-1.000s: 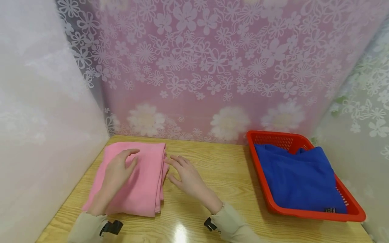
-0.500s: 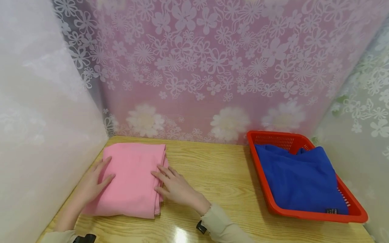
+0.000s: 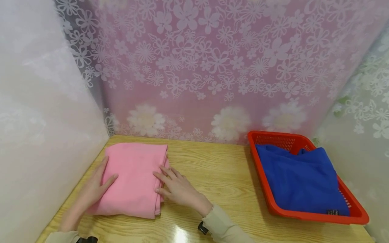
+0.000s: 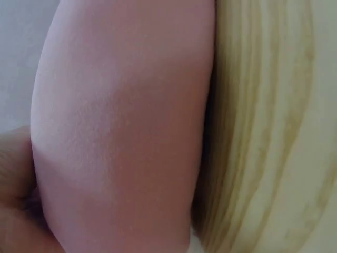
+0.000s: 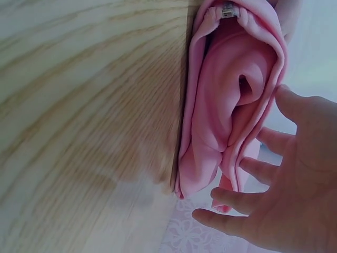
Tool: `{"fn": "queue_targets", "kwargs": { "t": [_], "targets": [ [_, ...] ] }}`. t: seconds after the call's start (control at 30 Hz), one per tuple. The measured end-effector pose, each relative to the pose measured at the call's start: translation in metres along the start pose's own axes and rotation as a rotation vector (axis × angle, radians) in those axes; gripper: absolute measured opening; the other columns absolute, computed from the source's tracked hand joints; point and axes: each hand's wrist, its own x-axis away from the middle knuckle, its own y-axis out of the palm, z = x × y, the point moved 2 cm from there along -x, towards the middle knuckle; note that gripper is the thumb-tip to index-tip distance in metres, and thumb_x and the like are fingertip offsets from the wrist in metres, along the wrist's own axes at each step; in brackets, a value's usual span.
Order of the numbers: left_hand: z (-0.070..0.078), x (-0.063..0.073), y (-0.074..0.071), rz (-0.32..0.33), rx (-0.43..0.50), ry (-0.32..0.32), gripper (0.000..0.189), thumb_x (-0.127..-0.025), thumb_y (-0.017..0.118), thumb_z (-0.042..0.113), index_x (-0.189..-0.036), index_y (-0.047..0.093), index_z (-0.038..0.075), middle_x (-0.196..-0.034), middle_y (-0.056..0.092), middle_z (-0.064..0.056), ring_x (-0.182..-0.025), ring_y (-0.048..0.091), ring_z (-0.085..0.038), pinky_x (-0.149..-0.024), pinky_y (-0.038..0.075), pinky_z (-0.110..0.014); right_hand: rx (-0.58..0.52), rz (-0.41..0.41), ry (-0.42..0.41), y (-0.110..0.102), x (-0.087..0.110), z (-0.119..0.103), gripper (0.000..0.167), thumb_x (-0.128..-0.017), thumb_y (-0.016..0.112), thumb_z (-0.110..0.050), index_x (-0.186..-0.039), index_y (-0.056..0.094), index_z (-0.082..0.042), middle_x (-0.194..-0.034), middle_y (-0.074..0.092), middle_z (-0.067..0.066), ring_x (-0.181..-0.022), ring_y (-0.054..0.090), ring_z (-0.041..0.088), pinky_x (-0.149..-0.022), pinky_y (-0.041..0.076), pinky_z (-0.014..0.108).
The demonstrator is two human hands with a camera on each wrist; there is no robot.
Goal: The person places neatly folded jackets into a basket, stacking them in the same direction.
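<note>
A folded pink garment point(image 3: 133, 182) lies on the left side of the table, its layered edge facing right. My left hand point(image 3: 92, 189) rests along its left side, thumb on top and fingers extended down the edge. On the opposite side, my right hand point(image 3: 177, 189) touches the top of the right edge with its fingers spread and nearly straight. In the right wrist view, the rolled layers and a small label point(image 5: 230, 9) show inside the fold, with the right fingers point(image 5: 260, 171) alongside. The left wrist view is mostly filled by the bulging pink fold point(image 4: 121, 121).
A red plastic basket point(image 3: 264, 189) stands at the right of the wooden table point(image 3: 212, 172), holding a folded blue garment point(image 3: 301, 182) with a dark label. Flowered curtains point(image 3: 194, 67) close off the back and sides.
My left hand has moved from over the garment to its left side and lowered. My right hand has come down and left onto the right edge. The garment is nearly in place.
</note>
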Motion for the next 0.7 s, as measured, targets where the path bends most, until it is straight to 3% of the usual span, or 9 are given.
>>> {"fn": "queue_targets", "kwargs": {
  "t": [0.13, 0.37, 0.7],
  "targets": [
    [0.001, -0.001, 0.002, -0.005, 0.005, -0.004, 0.089, -0.103, 0.058, 0.041, -0.164, 0.002, 0.009, -0.161, 0.015, -0.036, -0.142, 0.021, -0.06, -0.108, 0.025, -0.073, 0.002, 0.001, -0.001, -0.002, 0.002, 0.001, 0.06, -0.105, 0.044, -0.051, -0.161, 0.029, -0.032, -0.169, 0.017, -0.003, -0.149, 0.029, 0.042, -0.109, 0.035, 0.068],
    [0.009, -0.003, 0.013, 0.043, 0.004, 0.036, 0.087, -0.101, 0.062, 0.037, -0.164, 0.009, 0.007, -0.159, 0.021, -0.036, -0.142, 0.026, -0.059, -0.107, 0.027, -0.072, 0.019, -0.018, 0.018, -0.01, 0.011, 0.007, 0.06, -0.105, 0.047, -0.048, -0.161, 0.032, -0.029, -0.169, 0.019, -0.001, -0.149, 0.029, 0.042, -0.108, 0.037, 0.066],
    [0.041, -0.011, 0.038, 0.028, 0.009, 0.025, 0.083, -0.103, 0.059, 0.034, -0.163, 0.011, 0.003, -0.16, 0.021, -0.034, -0.142, 0.027, -0.056, -0.11, 0.03, -0.069, 0.04, 0.004, 0.074, -0.023, 0.028, 0.022, 0.061, -0.105, 0.048, -0.048, -0.159, 0.037, -0.02, -0.168, 0.022, 0.007, -0.15, 0.025, 0.043, -0.11, 0.034, 0.066]
  ]
}}
